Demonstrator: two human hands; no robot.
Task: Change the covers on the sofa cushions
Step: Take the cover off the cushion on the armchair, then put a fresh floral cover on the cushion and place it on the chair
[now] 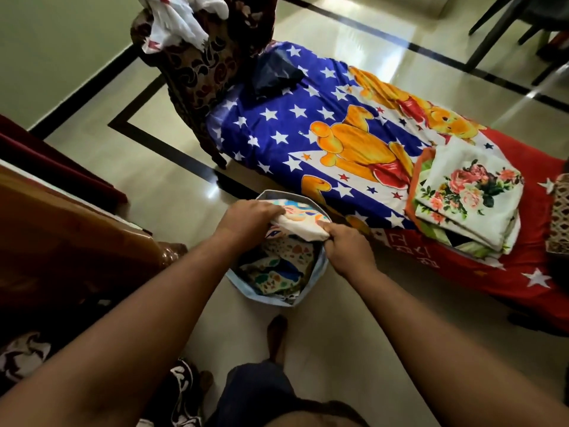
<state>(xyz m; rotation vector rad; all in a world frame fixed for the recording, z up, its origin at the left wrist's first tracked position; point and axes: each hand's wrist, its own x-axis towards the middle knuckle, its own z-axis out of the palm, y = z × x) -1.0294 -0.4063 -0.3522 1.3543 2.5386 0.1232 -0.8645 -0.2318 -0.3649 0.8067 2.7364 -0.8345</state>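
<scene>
Two hands, left hand [249, 218] and right hand [346, 249], each grip one white printed cover [300, 224] over one basket [320, 263] on the floor [172, 186].

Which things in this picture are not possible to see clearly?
Head view:
- Bottom of the pale blue fabric basket: hidden by patterned cloths.
- White printed cloth: bunched, partly under the left hand and right hand.
- Dark chair: cut off by the top edge.

floor [172, 192] — glossy tile | bedsheet [277, 124] — smooth cloth | basket [320, 257] — fabric
</scene>
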